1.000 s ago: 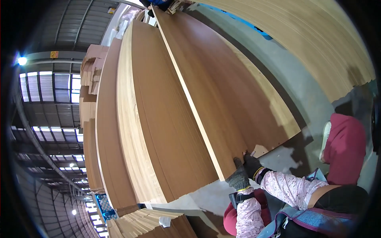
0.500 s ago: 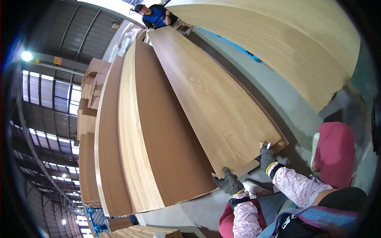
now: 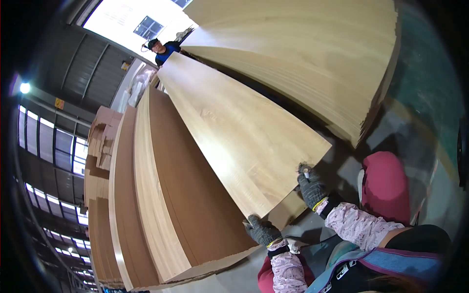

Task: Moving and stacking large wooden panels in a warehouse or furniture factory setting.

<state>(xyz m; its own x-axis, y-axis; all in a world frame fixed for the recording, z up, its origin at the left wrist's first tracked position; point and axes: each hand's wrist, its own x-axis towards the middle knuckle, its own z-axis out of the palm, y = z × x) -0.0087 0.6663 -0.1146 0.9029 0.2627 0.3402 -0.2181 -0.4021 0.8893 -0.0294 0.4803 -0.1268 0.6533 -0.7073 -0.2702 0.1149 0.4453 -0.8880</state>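
1. Left hand (image 3: 263, 230), gloved, clamped on near corner of pale sheet (image 3: 234, 127).
2. Right hand (image 3: 311, 185) closed on same near edge.
3. Sheet raised, tilted above brown stack (image 3: 190, 195); co-worker (image 3: 163, 50) at far end.

Both hands wear dark knitted gloves, with floral sleeves on the forearms rising from the lower edge. The left hand (image 3: 263, 230) curls its fingers at the near corner of the pale board (image 3: 244, 127); the right hand (image 3: 311, 188) grips that board's near end edge, fingers closed.
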